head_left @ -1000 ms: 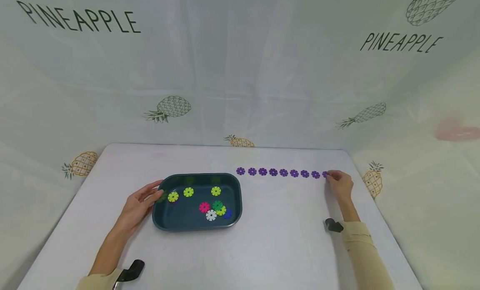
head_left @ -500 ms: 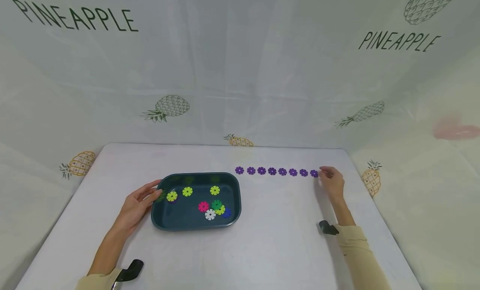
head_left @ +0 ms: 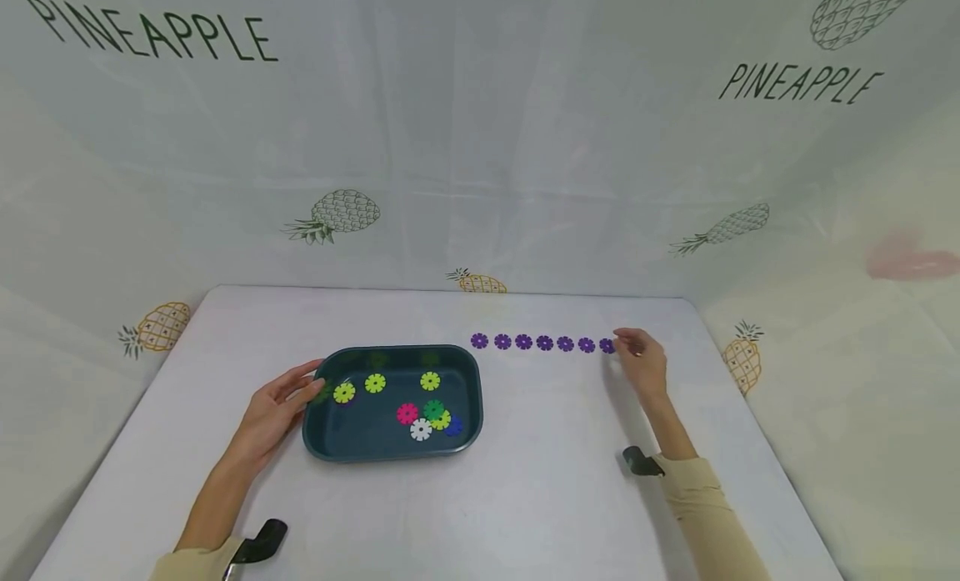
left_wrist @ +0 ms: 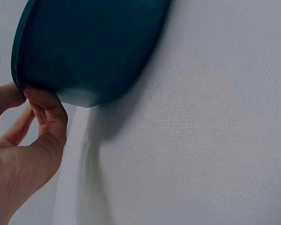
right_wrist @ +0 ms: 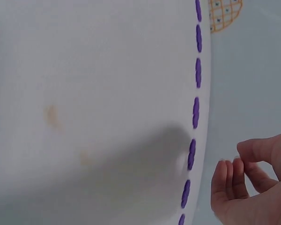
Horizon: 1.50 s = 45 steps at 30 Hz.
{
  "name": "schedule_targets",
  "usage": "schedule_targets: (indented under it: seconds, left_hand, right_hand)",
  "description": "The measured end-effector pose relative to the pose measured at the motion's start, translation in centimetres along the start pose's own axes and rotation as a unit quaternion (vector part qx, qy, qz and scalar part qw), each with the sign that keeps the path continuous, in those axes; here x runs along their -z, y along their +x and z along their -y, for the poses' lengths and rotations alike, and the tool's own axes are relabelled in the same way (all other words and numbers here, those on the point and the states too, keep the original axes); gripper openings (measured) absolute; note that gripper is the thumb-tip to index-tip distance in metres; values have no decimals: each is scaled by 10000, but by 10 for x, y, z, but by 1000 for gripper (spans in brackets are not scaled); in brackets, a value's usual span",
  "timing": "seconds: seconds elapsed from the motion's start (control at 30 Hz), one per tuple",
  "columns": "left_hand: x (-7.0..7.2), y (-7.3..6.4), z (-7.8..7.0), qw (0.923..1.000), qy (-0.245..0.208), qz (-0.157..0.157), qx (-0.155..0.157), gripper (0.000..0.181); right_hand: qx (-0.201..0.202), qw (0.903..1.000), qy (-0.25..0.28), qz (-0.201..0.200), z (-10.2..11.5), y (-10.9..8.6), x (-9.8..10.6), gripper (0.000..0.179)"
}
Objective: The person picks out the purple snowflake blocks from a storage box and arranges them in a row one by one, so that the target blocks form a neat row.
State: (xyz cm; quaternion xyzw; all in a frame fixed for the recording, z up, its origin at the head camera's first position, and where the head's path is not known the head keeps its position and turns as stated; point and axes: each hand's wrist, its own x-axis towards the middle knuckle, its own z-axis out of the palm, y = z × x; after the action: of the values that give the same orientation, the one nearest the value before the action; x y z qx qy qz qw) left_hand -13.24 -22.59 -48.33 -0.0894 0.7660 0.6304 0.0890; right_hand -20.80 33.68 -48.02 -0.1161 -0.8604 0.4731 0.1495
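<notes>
My left hand (head_left: 264, 418) grips the left end of a dark teal tray (head_left: 393, 458), its thumb over the rim and its fingers outside, as the left wrist view also shows. Purple notched flower-shaped discs (head_left: 544, 343) form a straight row along the back of the table. At the row's right end, my right hand (head_left: 647, 366) hovers with loosely curled fingers, hiding that stretch of the row. In the right wrist view, nothing shows between the thumb and fingers of the right hand (right_wrist: 253, 183), while several purple discs (right_wrist: 195, 112) lie beside it.
Inside the tray are several yellow discs (head_left: 375, 383), plus a pink disc (head_left: 407, 413), a green disc (head_left: 433, 409), a white disc (head_left: 421, 429) and a blue disc (head_left: 453, 427). A pineapple-print curtain (head_left: 480, 147) rises behind the white table (head_left: 525, 514).
My right hand has moved left along the row from its far right end and lifted slightly, overlapping discs that showed before. The left hand and tray have stayed put.
</notes>
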Motion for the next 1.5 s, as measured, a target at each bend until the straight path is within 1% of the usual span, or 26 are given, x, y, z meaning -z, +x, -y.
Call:
schedule_targets:
  seconds: [0.27, 0.53, 0.9, 1.0, 1.23, 1.5]
  left_hand:
    - [-1, -1, -1, 10000, 41, -24, -4, 72]
    - [-2, -2, -3, 10000, 57, -44, -23, 70]
    - [0, -1, 0, 10000, -31, -59, -28, 70]
    - [0, 0, 0, 10000, -26, -53, -40, 70]
    - [-1, -1, -1, 10000, -6, -65, 23, 71]
    - [-1, -2, -1, 10000, -25, -69, 23, 71]
  right_hand:
    - [299, 9990, 176, 287, 20, -8, -14, 25]
    - [435, 9969, 293, 594, 37, -19, -27, 24]
    - [866, 9915, 290, 930, 61, -34, -45, 22]
    - [932, 9902, 278, 1001, 66, -38, -50, 22]
    - [1054, 9862, 456, 1191, 79, -46, -60, 20]
    - [1248, 9806, 479, 1437, 95, -58, -73, 19]
